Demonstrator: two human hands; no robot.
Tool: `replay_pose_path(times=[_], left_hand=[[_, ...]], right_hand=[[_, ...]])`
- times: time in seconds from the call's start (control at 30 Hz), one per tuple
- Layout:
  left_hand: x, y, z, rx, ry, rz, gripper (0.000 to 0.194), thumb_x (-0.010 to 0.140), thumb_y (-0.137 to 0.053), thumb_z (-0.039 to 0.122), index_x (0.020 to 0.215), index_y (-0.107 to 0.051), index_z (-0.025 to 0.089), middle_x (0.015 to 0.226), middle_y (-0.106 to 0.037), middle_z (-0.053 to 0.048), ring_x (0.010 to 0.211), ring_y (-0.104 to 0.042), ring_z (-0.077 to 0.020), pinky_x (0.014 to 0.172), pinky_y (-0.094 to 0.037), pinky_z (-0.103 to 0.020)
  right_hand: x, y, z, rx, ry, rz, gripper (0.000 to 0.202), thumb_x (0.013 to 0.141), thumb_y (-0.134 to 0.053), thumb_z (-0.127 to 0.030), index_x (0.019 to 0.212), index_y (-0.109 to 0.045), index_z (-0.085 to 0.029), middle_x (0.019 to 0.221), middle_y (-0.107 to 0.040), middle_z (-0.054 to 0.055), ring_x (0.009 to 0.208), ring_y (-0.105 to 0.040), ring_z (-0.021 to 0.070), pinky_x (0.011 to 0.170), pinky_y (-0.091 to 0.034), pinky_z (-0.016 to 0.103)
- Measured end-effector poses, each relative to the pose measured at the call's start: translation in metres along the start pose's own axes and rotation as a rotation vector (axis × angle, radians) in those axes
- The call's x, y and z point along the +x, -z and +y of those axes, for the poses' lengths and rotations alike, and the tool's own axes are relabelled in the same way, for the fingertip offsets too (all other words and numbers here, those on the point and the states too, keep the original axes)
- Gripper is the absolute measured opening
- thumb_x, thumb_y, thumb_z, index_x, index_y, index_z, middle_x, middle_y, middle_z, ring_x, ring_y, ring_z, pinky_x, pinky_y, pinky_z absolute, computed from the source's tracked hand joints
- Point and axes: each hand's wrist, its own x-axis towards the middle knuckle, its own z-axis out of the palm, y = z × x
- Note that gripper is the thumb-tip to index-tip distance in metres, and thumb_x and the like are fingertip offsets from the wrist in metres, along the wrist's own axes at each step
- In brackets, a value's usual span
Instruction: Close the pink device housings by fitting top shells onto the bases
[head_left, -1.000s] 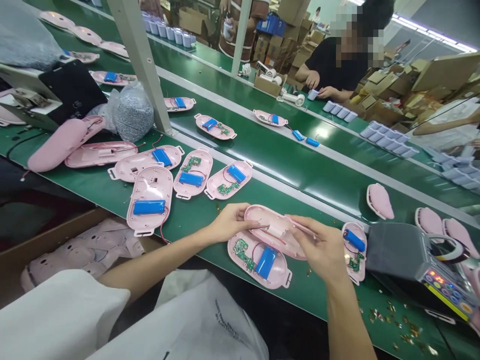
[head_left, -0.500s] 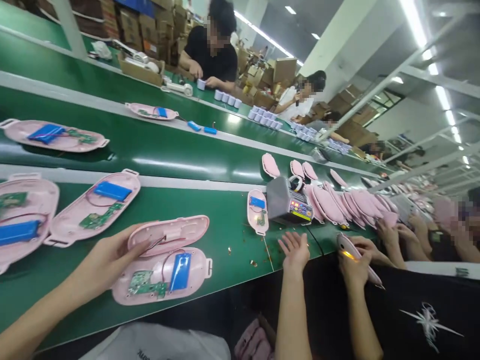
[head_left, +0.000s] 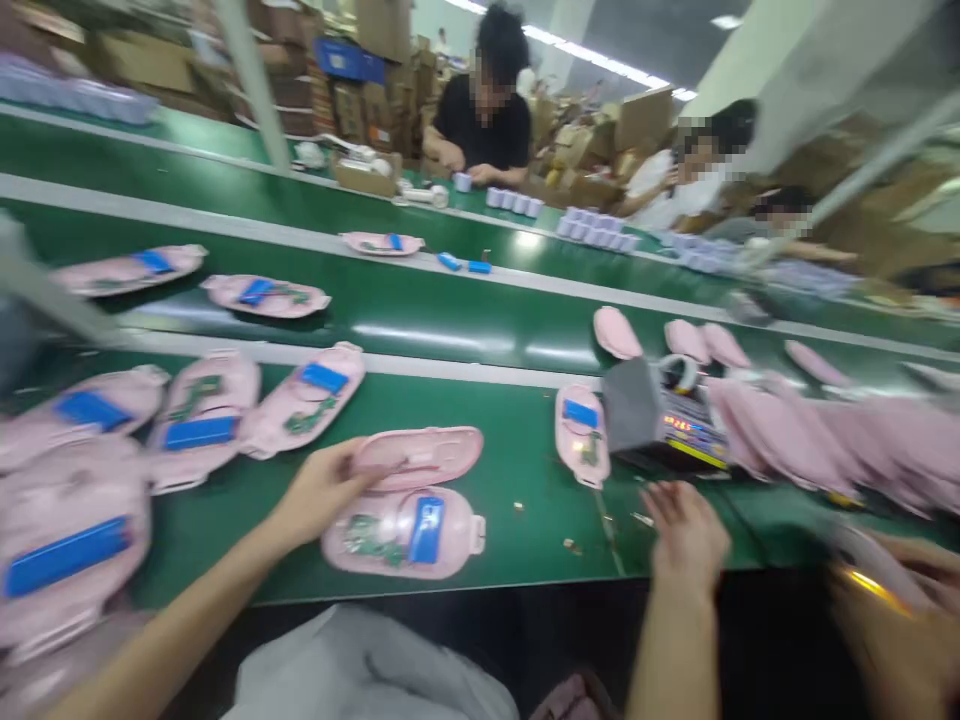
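Pinched in my left hand (head_left: 322, 495) is an empty-looking pink plastic shell half (head_left: 431, 452), tilted with its inner side toward me and thin wires by my thumb. Just below it on the green bench lies another pink shell half (head_left: 461, 505), with a blue battery pack (head_left: 426, 530) and a green circuit board (head_left: 364, 540) inside. My right hand (head_left: 690, 540) hovers over the bench edge in front of a grey box with a lit display (head_left: 664, 425). Its fingers look loosely spread, slightly blurred, and no held thing shows.
Several pink shells with batteries (head_left: 199, 385) crowd the left side. One shell (head_left: 581, 470) lies beside the grey box, and stacked pink shells (head_left: 795, 430) extend to its right. At the right edge, a co-worker's hands (head_left: 900, 620) hold a shell. Small scraps (head_left: 571, 546) dot the bench.
The view has swung left, so everything sits further right and more shells show at left. My left hand keeps hold of the shell half. My right hand's fingers are less spread.
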Motion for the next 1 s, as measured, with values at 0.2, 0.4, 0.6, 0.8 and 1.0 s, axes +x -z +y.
replay_pose_path(times=[0.2, 0.4, 0.6, 0.8, 1.0], left_hand=[[0.005, 0.003, -0.009, -0.272, 0.061, -0.127, 0.036, 0.078, -0.073, 0.035, 0.105, -0.071, 0.011, 0.098, -0.075, -0.010, 0.087, -0.070, -0.0229, 0.076, -0.059, -0.034], [0.004, 0.004, -0.020, -0.437, 0.034, -0.180, 0.034, 0.078, -0.071, 0.031, 0.106, -0.069, 0.011, 0.090, -0.072, -0.007, 0.082, -0.070, -0.0214, 0.069, -0.061, -0.034], [0.006, 0.004, -0.028, -0.463, 0.028, -0.171, 0.027, 0.076, -0.067, 0.026, 0.098, -0.068, 0.011, 0.082, -0.068, -0.004, 0.079, -0.069, -0.0216, 0.064, -0.060, -0.030], [0.008, 0.002, -0.034, -0.365, -0.025, -0.159, 0.019, 0.075, -0.059, 0.018, 0.091, -0.067, 0.012, 0.071, -0.063, -0.001, 0.068, -0.064, -0.0174, 0.053, -0.050, -0.021], [0.005, 0.003, -0.032, -0.263, -0.078, -0.129, 0.016, 0.077, -0.058, 0.017, 0.089, -0.067, 0.012, 0.064, -0.059, 0.001, 0.058, -0.056, -0.0140, 0.049, -0.043, -0.020]], right_hand=[[-0.056, -0.134, -0.109, 0.192, 0.112, -0.522, 0.018, 0.094, -0.057, -0.037, 0.090, -0.058, -0.019, 0.106, -0.062, 0.008, 0.103, -0.061, 0.0217, 0.091, -0.052, 0.039], [-0.061, -0.219, -0.177, -0.159, 0.647, -1.203, 0.014, 0.097, -0.044, -0.020, 0.087, -0.054, -0.020, 0.128, -0.053, 0.008, 0.115, -0.054, 0.0225, 0.094, -0.049, 0.040], [-0.066, -0.238, -0.171, -0.318, 0.706, -1.263, 0.014, 0.097, -0.044, -0.021, 0.086, -0.051, -0.020, 0.129, -0.051, 0.009, 0.114, -0.054, 0.0243, 0.085, -0.052, 0.042], [-0.081, -0.249, -0.170, -0.342, 0.916, -1.102, 0.014, 0.092, -0.047, -0.016, 0.079, -0.054, -0.018, 0.117, -0.056, 0.011, 0.106, -0.054, 0.0250, 0.085, -0.050, 0.041], [-0.072, -0.255, -0.164, -0.399, 0.575, -0.881, 0.023, 0.073, -0.073, -0.033, 0.065, -0.055, -0.020, 0.094, -0.066, 0.004, 0.079, -0.061, 0.0219, 0.062, -0.044, 0.033]])
